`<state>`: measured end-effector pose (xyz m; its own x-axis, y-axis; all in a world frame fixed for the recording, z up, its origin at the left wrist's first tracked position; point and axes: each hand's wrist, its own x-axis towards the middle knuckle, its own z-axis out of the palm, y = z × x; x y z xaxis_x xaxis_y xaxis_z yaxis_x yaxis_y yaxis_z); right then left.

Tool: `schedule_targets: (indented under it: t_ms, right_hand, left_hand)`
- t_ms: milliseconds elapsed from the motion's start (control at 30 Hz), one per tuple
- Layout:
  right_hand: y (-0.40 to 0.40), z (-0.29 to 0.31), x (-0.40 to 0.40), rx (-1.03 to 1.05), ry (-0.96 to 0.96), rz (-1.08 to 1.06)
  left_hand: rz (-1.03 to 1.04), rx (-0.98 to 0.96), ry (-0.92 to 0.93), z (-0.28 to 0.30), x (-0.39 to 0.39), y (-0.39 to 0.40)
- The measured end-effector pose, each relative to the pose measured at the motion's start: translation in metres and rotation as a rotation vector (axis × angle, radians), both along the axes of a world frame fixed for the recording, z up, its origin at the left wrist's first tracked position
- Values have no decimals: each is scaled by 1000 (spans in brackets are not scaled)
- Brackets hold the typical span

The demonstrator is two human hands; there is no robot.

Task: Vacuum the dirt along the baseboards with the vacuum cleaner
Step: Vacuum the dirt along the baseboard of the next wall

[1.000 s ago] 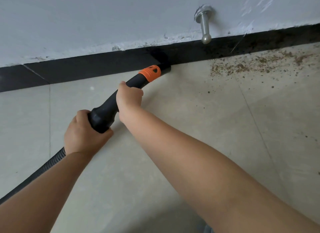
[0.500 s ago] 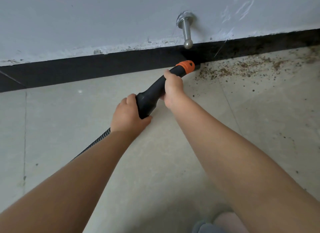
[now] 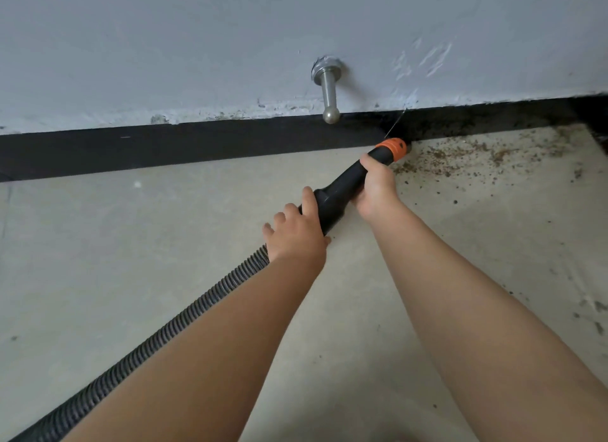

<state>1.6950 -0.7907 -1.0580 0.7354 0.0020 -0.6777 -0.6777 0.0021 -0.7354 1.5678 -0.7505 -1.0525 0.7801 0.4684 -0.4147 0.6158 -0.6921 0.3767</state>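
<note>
Floor (image 3: 131,260) is pale beige tile, matt, with faint smudges and a few dark specks; a white fleck lies near the baseboard off to the left. Baseboard (image 3: 197,147) is a black strip running the full width where floor meets wall. Wall (image 3: 197,40) above the baseboard is grey-white, with rough, chipped paint along the joint and pale scuff marks at upper right. A metal doorstop (image 3: 329,94) juts from the wall just above the baseboard, its round tip overlapping the strip's top edge. Dirt (image 3: 467,158), brown crumbs and grit, spreads over the floor against the baseboard to the right of the doorstop, thinning out away from the wall; the baseboard itself looks dusty in that stretch. More dark flecks sit farther from the baseboard at far right. Nozzle (image 3: 342,191) is black with an orange collar (image 3: 391,148); its tip meets the foot of the baseboard just right of the doorstop, at the dirt's left margin. Right hand (image 3: 375,191) wraps the nozzle just behind the collar. Left hand (image 3: 296,234) holds the nozzle's wider rear end, fingers loosely curled over it, thumb underneath. Ribbed black hose (image 3: 164,333) trails from there away from the baseboard to lower left, partly hidden by the left forearm.
</note>
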Motion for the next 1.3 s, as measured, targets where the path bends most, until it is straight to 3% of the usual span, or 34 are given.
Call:
schedule_targets:
  t_ms: [133,400,567,800,1033,1300]
  right_hand:
    - [-7,0,8,-11,-13,-19]
    - [13,12,-10,-48,-110,-9]
    - [63,25,-66,16,-38,117]
    - [115,22,-131,88,52,296]
    - [99,7,-108,87,65,235]
    - [44,9,-49,86,39,107]
  left_hand:
    - [9,20,108,1,10,-14]
    - [60,64,-73,10,-13,10]
    - [191,135,-169,23,-57,57]
    - [319,161,-111,21,-114,111]
    - [222,159,-80,14,-94,97]
    - [71,23,-87,10,-31,51]
